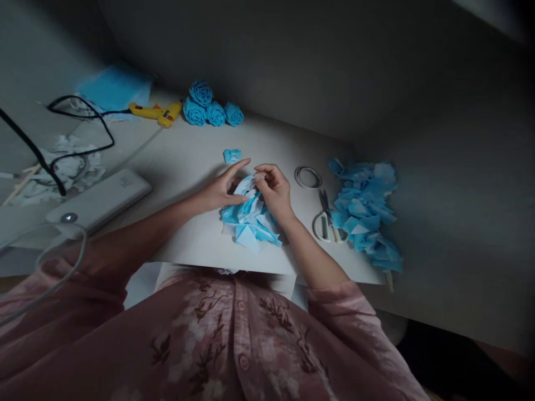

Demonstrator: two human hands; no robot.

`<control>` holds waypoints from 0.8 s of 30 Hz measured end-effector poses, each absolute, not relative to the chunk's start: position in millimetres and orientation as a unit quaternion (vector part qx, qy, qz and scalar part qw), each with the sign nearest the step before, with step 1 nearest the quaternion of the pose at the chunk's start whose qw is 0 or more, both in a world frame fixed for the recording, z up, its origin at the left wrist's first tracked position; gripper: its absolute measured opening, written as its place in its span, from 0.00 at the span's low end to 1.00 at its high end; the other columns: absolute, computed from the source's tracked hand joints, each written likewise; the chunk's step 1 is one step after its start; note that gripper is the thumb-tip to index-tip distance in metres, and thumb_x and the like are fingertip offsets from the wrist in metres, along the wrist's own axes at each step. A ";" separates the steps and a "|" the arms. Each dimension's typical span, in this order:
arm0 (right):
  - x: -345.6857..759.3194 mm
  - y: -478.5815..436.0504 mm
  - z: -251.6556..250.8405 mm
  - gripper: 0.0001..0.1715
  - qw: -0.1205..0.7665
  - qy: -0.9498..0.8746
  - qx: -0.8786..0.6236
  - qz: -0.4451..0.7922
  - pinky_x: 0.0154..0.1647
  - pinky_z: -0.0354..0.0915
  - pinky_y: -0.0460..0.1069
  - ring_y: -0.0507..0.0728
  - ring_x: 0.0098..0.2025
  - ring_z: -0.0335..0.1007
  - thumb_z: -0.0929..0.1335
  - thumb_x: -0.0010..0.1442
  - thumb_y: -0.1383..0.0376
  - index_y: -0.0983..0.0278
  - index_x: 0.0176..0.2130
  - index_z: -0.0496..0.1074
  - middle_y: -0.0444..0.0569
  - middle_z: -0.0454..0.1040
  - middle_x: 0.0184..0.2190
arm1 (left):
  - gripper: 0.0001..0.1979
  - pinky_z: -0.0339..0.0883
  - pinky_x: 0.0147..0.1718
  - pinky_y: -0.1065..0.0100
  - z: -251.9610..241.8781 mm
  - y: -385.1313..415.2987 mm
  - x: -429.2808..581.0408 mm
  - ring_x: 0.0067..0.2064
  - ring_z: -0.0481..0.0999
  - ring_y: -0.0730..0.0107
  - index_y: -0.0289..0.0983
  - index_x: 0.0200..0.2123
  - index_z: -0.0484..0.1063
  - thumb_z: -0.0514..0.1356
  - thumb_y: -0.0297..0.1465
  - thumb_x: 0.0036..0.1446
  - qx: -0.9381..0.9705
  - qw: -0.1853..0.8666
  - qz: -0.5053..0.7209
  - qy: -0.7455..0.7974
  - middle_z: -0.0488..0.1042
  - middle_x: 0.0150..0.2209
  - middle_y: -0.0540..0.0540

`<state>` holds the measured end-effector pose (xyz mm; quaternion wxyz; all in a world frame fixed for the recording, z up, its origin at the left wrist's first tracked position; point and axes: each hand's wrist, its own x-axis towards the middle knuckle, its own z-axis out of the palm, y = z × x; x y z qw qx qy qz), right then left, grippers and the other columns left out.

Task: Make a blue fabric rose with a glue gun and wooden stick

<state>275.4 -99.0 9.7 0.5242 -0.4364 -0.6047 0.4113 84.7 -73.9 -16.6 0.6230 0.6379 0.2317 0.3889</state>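
Note:
Crinkled blue and white paper pieces (pixel 253 223) lie in a loose pile near the table's front edge. Just above the pile, my right hand (pixel 273 189) pinches the top of a pale paper piece between thumb and fingertips. From the other side my left hand (pixel 221 192) has its thumb over the same paper, with some fingers hidden behind it and the index finger stretched away. A small folded blue piece (pixel 232 156) rests on the table beyond my hands. To the right are scissors with white handles (pixel 328 225) and a ring-shaped roll (pixel 308 177).
Several rolled blue paper flowers (pixel 213 111) sit at the back beside a yellow glue gun (pixel 161 113) with a black cord. Blue sheets (pixel 117 86) lie behind it. A white power bank (pixel 100 200) and paper scraps (pixel 69 167) are left; ruffled blue paper (pixel 365 209) lies right.

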 end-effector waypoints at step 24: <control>314.0 -69.9 -8.2 0.37 0.578 -0.498 -0.536 0.362 0.32 0.65 0.48 0.54 0.33 0.68 0.69 0.62 0.40 0.57 0.60 0.68 0.44 0.71 0.33 | 0.32 0.72 0.46 0.65 5.8 -77.7 71.3 0.46 0.80 0.62 0.37 0.67 0.69 0.56 0.50 0.68 0.733 0.492 0.360 0.301 0.82 0.49 0.39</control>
